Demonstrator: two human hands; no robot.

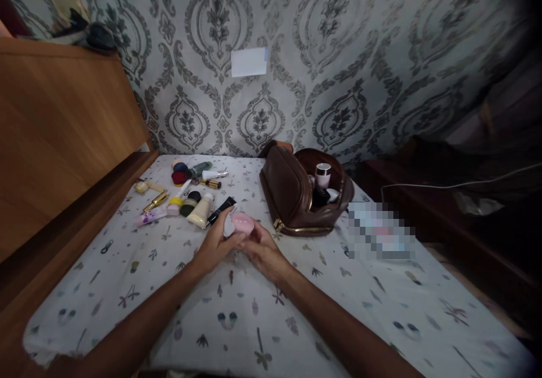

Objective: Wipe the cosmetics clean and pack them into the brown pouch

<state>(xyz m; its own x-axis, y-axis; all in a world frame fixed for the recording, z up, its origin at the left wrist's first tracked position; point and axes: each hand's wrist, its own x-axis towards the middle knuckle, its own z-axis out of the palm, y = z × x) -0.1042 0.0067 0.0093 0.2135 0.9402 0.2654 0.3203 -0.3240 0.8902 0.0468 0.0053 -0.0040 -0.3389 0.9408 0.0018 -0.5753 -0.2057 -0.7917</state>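
A small pink container [242,223] with a whitish part at its left side is held between my two hands. My left hand [217,244] is closed around its left side, and my right hand [265,249] grips it from the right. Just beyond my left hand lie a black tube [221,211] and a cream tube [200,211]. To the right of my hands stands an open brown bag [284,189], with a pink bottle with a silver cap [322,176] and other items inside.
Several cosmetics, among them a gold tube [155,201], a purple-white tube [151,216] and a red jar [179,177], lie at the back left of the patterned cloth [228,316]. A wooden cabinet [63,135] borders the left. A blurred-out item [381,231] lies right of the bag.
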